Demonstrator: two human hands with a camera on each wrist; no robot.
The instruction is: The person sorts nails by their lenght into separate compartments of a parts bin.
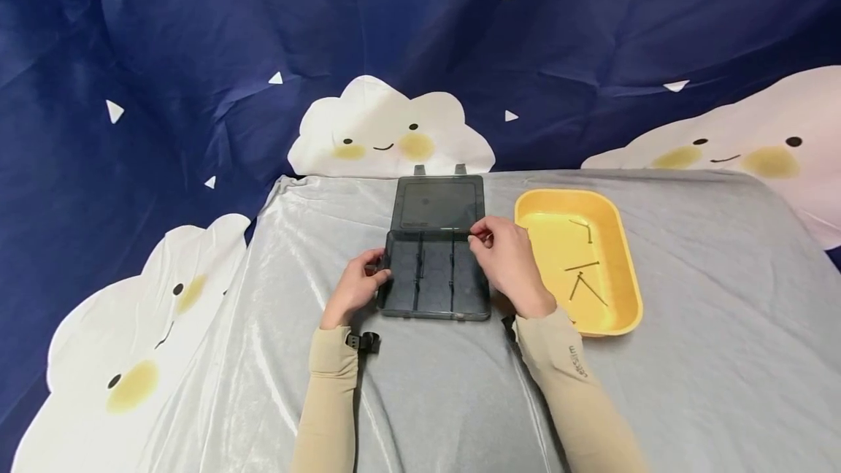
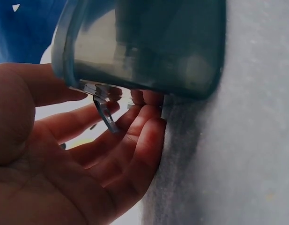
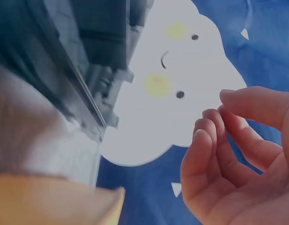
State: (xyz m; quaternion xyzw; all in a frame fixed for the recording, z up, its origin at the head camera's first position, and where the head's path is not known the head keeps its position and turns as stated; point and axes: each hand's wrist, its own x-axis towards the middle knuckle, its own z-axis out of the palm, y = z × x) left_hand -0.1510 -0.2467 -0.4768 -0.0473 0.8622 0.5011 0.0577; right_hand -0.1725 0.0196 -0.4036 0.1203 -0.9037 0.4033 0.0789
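A dark translucent compartment box (image 1: pixel 435 312) lies on the cloth with its lid (image 1: pixel 439 203) swung back. My left hand (image 1: pixel 358 285) holds the box's left side, thumb at the rim; in the left wrist view its fingers curl beside the wall (image 2: pixel 149 56), near a small clear tab (image 2: pixel 106 115). My right hand (image 1: pixel 506 258) hovers over the right-hand compartment near the hinge. Its fingers (image 3: pixel 205 131) are loosely bent in the right wrist view, with nothing showing between thumb and fingertips. A thin dark screw-like piece (image 1: pixel 422 265) lies along the left divider.
A yellow tray (image 1: pixel 629 276) stands right of the box, with several long screws or nails (image 1: pixel 582 266) scattered in it. Grey cloth (image 1: pixel 434 385) covers the table. Behind hangs a dark blue curtain (image 1: pixel 250 13) printed with clouds.
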